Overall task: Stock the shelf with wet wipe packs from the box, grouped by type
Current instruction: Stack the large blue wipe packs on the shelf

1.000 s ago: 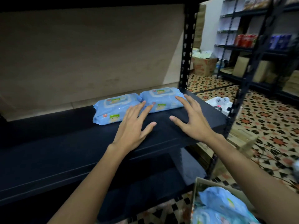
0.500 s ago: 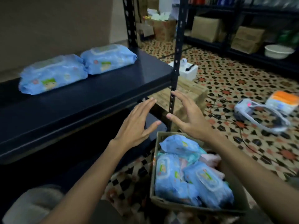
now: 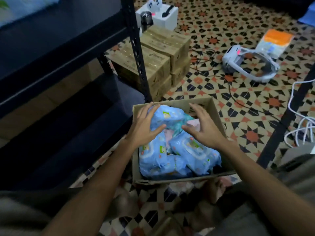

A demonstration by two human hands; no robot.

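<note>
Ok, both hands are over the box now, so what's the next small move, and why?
Probably close both hands on the top blue pack and lift it. The left hand and right hand flank it, fingers spread, neither gripping, and it lies uppermost in the box, matching the blue type.

An open cardboard box [image 3: 215, 109] sits on the patterned tile floor [image 3: 255, 103] beside a dark metal shelf [image 3: 56, 40], filled with blue wet wipe packs [image 3: 192, 150] with a pink pack [image 3: 194, 124] among them. The left hand [image 3: 144, 126] and right hand [image 3: 204, 128] hover over the box with fingers spread, on either side of the topmost blue pack [image 3: 167, 116]. Behind the shelf post stand stacked brown cartons [image 3: 162, 53], and a white headset [image 3: 247, 63] lies on the floor.
</note>
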